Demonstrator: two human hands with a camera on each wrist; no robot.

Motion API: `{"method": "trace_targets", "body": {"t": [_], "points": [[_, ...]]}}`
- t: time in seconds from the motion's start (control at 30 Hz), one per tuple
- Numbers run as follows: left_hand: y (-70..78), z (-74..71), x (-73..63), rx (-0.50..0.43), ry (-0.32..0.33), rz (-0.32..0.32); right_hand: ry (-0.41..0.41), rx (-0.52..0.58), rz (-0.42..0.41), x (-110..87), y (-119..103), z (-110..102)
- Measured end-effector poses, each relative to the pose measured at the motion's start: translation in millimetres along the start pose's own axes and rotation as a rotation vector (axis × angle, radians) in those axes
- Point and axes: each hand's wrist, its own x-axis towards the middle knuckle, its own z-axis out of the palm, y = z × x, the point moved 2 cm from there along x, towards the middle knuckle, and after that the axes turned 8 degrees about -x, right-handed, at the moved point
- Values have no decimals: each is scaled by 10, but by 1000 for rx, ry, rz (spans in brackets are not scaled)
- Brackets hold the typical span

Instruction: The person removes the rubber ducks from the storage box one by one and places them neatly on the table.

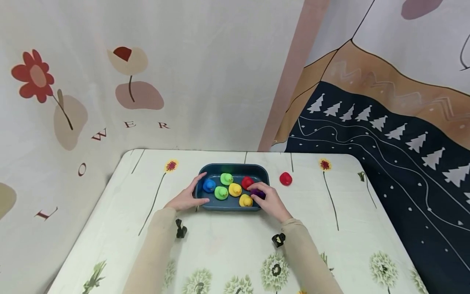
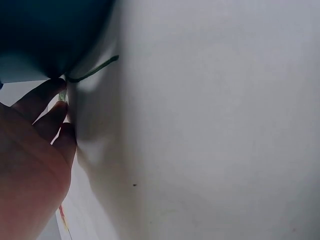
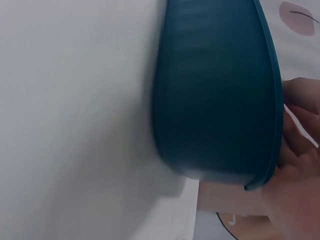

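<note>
Toward the right end of the tray [image 1: 225,208], just below the centre of the head view, a purple toy [image 1: 259,193] is pinched by the right hand [image 1: 271,202], largely hidden under its fingers. Should that grip be slackened, the toy could be dropped among its neighbours. The red toy [image 1: 247,182] and front yellow duck [image 1: 245,200] are placed so near the fingertips that either might be knocked by a turn of the hand. At the tray's left end, the left hand [image 1: 185,199] is laid with fingers spread, unclenched; by uneven pressure there, the tray could be skewed and the blue duck [image 1: 209,185] jostled. Right of the tray, a loose red toy [image 1: 285,179] on the table [image 1: 227,241] might be brushed by a wide swing.
</note>
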Motion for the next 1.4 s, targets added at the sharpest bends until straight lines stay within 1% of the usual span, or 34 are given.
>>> {"method": "trace_targets", "body": {"t": [0.07,0.17,0.27,0.37,0.53,0.63,0.73,0.87,1.0,1.13,1.3,1.4], "points": [[11,-6,-3,0,4,-1,-48,-11,7,10,0,-20],[25,-17,-7,7,3,6,-136,-48,-16,31,-7,-28],[30,-21,-9,19,1,4,-219,-109,-37,50,-16,-27],[36,-22,-17,23,-2,6,-286,-144,-25,73,-33,-29],[32,-19,-19,19,3,-4,-375,-151,-6,128,-96,-53],[26,-16,-17,24,0,-4,-419,-175,3,175,-120,-48],[17,-15,-19,17,7,-13,-445,-227,17,222,-137,-21],[-9,-11,-22,12,8,-13,-444,-312,15,255,-142,29],[-10,-7,-34,13,6,-11,-397,-350,27,249,-132,66],[-4,-2,-29,8,7,-12,-323,-346,53,219,-101,87],[-10,9,-11,-3,2,-6,-260,-355,49,184,-119,88],[-7,12,-8,-1,1,-8,-230,-303,62,168,-131,83]]}}
